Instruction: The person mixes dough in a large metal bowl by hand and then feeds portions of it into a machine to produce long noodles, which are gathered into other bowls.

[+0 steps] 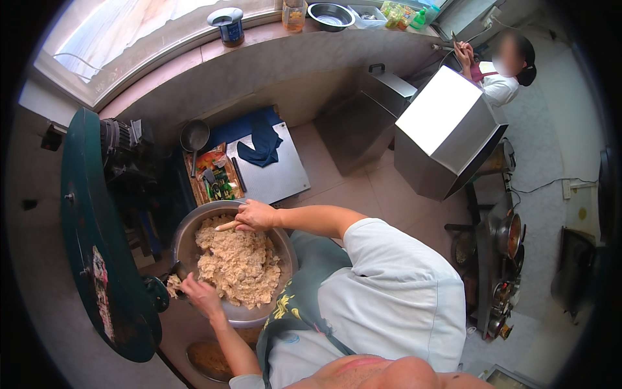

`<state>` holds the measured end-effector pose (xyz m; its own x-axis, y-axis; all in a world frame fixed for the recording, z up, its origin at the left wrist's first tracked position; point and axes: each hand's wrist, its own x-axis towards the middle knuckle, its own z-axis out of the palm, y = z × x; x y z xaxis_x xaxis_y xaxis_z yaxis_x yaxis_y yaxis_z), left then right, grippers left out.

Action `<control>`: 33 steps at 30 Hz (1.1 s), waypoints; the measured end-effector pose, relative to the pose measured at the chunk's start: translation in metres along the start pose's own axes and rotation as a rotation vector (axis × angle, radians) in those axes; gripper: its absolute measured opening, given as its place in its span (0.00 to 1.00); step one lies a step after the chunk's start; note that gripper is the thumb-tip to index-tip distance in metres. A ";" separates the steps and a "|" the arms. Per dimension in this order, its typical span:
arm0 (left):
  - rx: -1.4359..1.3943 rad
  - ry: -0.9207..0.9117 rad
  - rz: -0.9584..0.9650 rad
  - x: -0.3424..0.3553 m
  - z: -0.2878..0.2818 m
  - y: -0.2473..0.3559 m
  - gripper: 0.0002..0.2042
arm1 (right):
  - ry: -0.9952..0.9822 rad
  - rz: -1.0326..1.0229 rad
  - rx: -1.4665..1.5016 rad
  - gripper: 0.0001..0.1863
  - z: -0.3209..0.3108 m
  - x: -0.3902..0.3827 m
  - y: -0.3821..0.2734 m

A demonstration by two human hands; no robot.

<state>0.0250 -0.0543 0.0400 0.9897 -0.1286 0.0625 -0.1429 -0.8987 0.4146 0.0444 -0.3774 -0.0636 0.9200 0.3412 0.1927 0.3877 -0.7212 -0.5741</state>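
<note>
A large steel bowl [285, 253] holds a lumpy pale, crumbly mixture [236, 266]. My right hand [256, 216] is at the bowl's far rim, closed on a light wooden handle [227, 226] that slants down over the mixture. My left hand [202, 295] is at the bowl's left side, fingers curled beside a dark piece [177, 271] with some mixture clinging near it; exactly what they grip is unclear. Just left of this hand stands a tall dark green machine [87, 194] with a motor [126, 149] behind it.
Beyond the bowl lie a steel board [278, 181] with a dark cloth [259, 149], a small pan [194, 135] and a colourful packet [217, 178]. A steel cabinet [440, 129] stands right, a person [499, 84] behind it. Pots [508, 233] line the right side; containers [330, 16] line the sill.
</note>
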 end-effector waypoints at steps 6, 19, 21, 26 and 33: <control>0.200 -0.215 0.006 0.027 0.120 -0.050 0.21 | -0.022 -0.041 -0.055 0.17 -0.005 0.007 -0.007; 0.263 -0.470 -0.106 0.040 0.079 -0.044 0.28 | -0.048 -0.024 -0.070 0.18 -0.003 0.005 -0.008; 0.260 -0.443 -0.101 0.035 0.081 -0.050 0.28 | -0.053 -0.035 -0.058 0.18 0.000 0.005 -0.009; 0.128 -0.351 -0.120 0.013 0.073 -0.037 0.25 | -0.057 -0.022 -0.038 0.19 -0.003 0.000 -0.001; -0.219 -0.058 -0.154 -0.029 0.091 -0.106 0.12 | -0.033 -0.229 -0.110 0.10 -0.027 0.033 -0.025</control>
<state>0.0121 0.0067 -0.0887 0.9975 -0.0269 -0.0660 0.0183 -0.7980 0.6024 0.0669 -0.3642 -0.0208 0.8062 0.5209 0.2807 0.5909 -0.6837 -0.4283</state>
